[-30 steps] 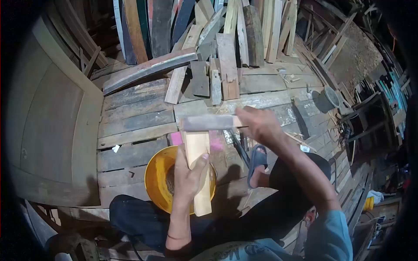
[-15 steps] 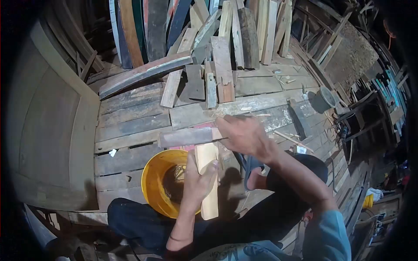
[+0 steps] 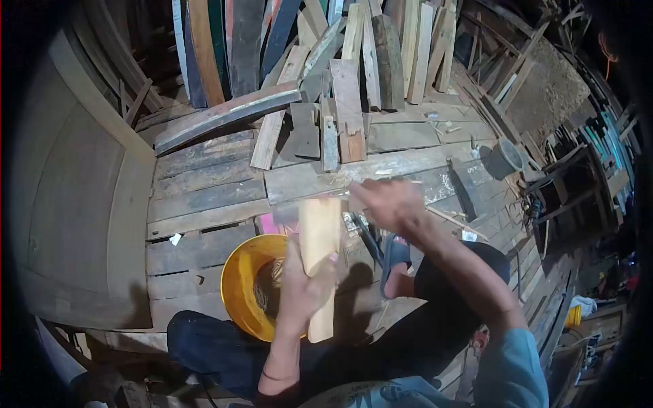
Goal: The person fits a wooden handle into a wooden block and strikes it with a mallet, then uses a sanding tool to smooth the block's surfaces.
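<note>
My left hand (image 3: 305, 289) is wrapped round a pale wooden block (image 3: 320, 234), which stands nearly upright beside the rim of a yellow bucket (image 3: 238, 292). Shavings lie inside the bucket. My right hand (image 3: 391, 204), blurred by motion, grips the handle of a broad-bladed knife. The knife's grey blade (image 3: 286, 213) passes behind the block's upper end, so its middle part is hidden. A pink piece (image 3: 268, 223) lies on the floor beyond the bucket.
Boards and offcuts (image 3: 348, 112) lean and lie at the back. A wooden panel (image 3: 81, 197) stands on the left. On the right are a grey bucket (image 3: 510, 155) and a dark wooden frame (image 3: 578, 190). A sandalled foot (image 3: 396, 272) rests right of the block.
The block's upper end has risen and now covers part of the blade. My right hand has moved slightly to the right with the knife, and more of the pink piece shows.
</note>
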{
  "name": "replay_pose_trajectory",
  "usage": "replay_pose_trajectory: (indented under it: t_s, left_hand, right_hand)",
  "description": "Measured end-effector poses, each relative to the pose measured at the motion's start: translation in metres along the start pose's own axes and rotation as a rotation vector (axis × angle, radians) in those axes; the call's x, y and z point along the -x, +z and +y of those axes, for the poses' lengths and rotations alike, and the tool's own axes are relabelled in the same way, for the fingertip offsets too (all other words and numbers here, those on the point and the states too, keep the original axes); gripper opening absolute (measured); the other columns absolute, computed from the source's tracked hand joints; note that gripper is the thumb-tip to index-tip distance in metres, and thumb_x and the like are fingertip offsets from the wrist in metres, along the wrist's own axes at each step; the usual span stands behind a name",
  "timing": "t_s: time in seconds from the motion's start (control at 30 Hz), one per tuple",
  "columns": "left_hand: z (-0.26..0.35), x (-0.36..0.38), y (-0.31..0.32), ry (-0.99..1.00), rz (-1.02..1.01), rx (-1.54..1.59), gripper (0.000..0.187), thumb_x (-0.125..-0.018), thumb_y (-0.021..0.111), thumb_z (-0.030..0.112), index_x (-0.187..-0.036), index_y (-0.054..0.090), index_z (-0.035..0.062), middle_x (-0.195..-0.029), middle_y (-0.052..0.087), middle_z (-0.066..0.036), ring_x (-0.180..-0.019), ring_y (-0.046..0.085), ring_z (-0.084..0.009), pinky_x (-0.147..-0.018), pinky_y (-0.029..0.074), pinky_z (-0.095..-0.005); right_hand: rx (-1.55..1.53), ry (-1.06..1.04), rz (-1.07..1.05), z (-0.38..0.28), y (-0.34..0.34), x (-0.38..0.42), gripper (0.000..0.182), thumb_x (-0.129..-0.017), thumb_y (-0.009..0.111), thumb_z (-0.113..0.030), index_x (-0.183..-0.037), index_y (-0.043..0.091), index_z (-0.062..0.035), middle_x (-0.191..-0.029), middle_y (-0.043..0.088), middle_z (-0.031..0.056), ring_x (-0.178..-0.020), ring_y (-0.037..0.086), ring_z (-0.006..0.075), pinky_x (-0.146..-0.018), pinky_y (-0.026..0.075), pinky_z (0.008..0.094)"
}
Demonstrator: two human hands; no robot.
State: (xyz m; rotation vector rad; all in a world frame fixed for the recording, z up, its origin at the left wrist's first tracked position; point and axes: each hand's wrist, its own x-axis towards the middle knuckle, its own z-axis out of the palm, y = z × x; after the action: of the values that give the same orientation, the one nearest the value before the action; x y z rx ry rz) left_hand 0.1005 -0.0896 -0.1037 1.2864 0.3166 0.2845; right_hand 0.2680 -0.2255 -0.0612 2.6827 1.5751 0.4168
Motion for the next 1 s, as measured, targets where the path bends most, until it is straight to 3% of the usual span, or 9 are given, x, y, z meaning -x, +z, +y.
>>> replay_pose_trajectory:
  t_s: [0.07, 0.23, 0.4, 0.47, 0.6, 0.7, 0.73, 0.9, 1.0]
  left_hand:
    - [-0.01, -0.003, 0.005, 0.297, 0.002, -0.244, 0.031, -0.084, 0.063, 0.01, -0.109, 0.047, 0.0002, -0.09, 0.059, -0.01, -0.072, 0.057, -0.0108, -0.061, 0.049, -0.0259]
    - [-0.001, -0.002, -0.014, 0.104, -0.011, 0.146, 0.032, -0.086, 0.061, 0.009, -0.111, 0.044, -0.0005, -0.089, 0.058, -0.009, -0.073, 0.057, -0.012, -0.061, 0.049, -0.0261]
    - [-0.009, -0.004, -0.011, 0.082, -0.028, 0.118, 0.035, -0.086, 0.063, 0.013, -0.113, 0.045, -0.0017, -0.093, 0.059, -0.01, -0.077, 0.058, -0.0137, -0.067, 0.049, -0.0281]
    - [-0.016, -0.007, -0.011, 0.173, -0.027, 0.04, 0.03, -0.087, 0.056, 0.003, -0.112, 0.041, 0.0011, -0.084, 0.057, -0.011, -0.063, 0.057, -0.0163, -0.053, 0.05, -0.0292]
    - [-0.018, -0.01, -0.005, 0.159, -0.044, 0.02, 0.033, -0.085, 0.059, 0.004, -0.113, 0.042, 0.0006, -0.084, 0.057, -0.011, -0.063, 0.057, -0.0157, -0.055, 0.05, -0.0288]
    - [-0.002, -0.004, -0.001, -0.028, -0.043, 0.064, 0.038, -0.087, 0.061, 0.011, -0.119, 0.045, -0.0014, -0.099, 0.06, -0.011, -0.085, 0.059, -0.0157, -0.075, 0.049, -0.029]
    - [-0.014, -0.01, 0.0, 0.197, 0.028, -0.04, 0.034, -0.087, 0.059, 0.007, -0.117, 0.045, -0.001, -0.096, 0.06, -0.01, -0.08, 0.06, -0.0134, -0.067, 0.05, -0.0268]
    - [-0.012, -0.009, -0.011, -0.028, 0.069, 0.041, 0.036, -0.087, 0.06, 0.01, -0.118, 0.045, -0.0019, -0.1, 0.06, -0.011, -0.082, 0.059, -0.0136, -0.071, 0.05, -0.0285]
    - [-0.022, -0.01, 0.003, 0.169, 0.12, -0.154, 0.032, -0.088, 0.057, 0.008, -0.116, 0.045, 0.0004, -0.09, 0.059, -0.01, -0.068, 0.059, -0.0133, -0.056, 0.05, -0.0268]
  right_hand:
    - [0.02, -0.04, -0.052, -0.01, 0.015, 0.0, 0.042, -0.075, 0.059, -0.015, -0.117, 0.057, -0.0109, -0.082, 0.064, 0.0143, -0.065, 0.065, 0.0304, -0.052, 0.051, 0.0419]
    - [-0.14, 0.473, -0.044, 0.018, -0.016, -0.008, 0.032, -0.075, 0.062, -0.019, -0.105, 0.051, -0.0125, -0.075, 0.064, 0.0166, -0.071, 0.063, 0.0376, -0.062, 0.049, 0.0477]
    - [-0.296, 0.246, 0.26, -0.002, -0.034, -0.004, 0.033, -0.071, 0.067, -0.01, -0.101, 0.055, -0.0072, -0.075, 0.064, 0.0175, -0.07, 0.064, 0.0374, -0.058, 0.05, 0.0426]
    - [-0.278, 0.196, 0.202, -0.014, -0.037, -0.003, 0.034, -0.069, 0.067, -0.01, -0.101, 0.055, -0.0073, -0.076, 0.064, 0.016, -0.068, 0.064, 0.0363, -0.056, 0.05, 0.042]
    - [-0.154, 0.061, 0.175, -0.013, -0.033, -0.001, 0.031, -0.07, 0.065, -0.012, -0.099, 0.056, -0.0078, -0.069, 0.061, 0.0097, -0.057, 0.062, 0.0288, -0.048, 0.049, 0.0378]
    - [-0.078, 0.068, 0.124, -0.013, -0.028, 0.0, 0.024, -0.071, 0.063, -0.012, -0.093, 0.054, -0.0079, -0.068, 0.059, 0.0087, -0.058, 0.062, 0.0279, -0.048, 0.049, 0.0379]
    - [-0.076, 0.084, 0.081, -0.012, -0.026, 0.002, 0.027, -0.069, 0.064, -0.012, -0.092, 0.052, -0.0076, -0.07, 0.059, 0.0086, -0.06, 0.062, 0.0289, -0.049, 0.049, 0.0385]
    - [-0.123, 0.073, 0.072, 0.003, 0.007, 0.008, 0.017, -0.076, 0.059, -0.014, -0.091, 0.055, -0.0076, -0.067, 0.06, 0.0103, -0.055, 0.063, 0.0293, -0.045, 0.048, 0.0394]
    - [-0.112, -0.01, 0.09, -0.013, 0.009, 0.001, 0.029, -0.077, 0.063, -0.022, -0.101, 0.053, -0.0082, -0.066, 0.06, 0.0103, -0.054, 0.063, 0.0278, -0.043, 0.047, 0.0371]
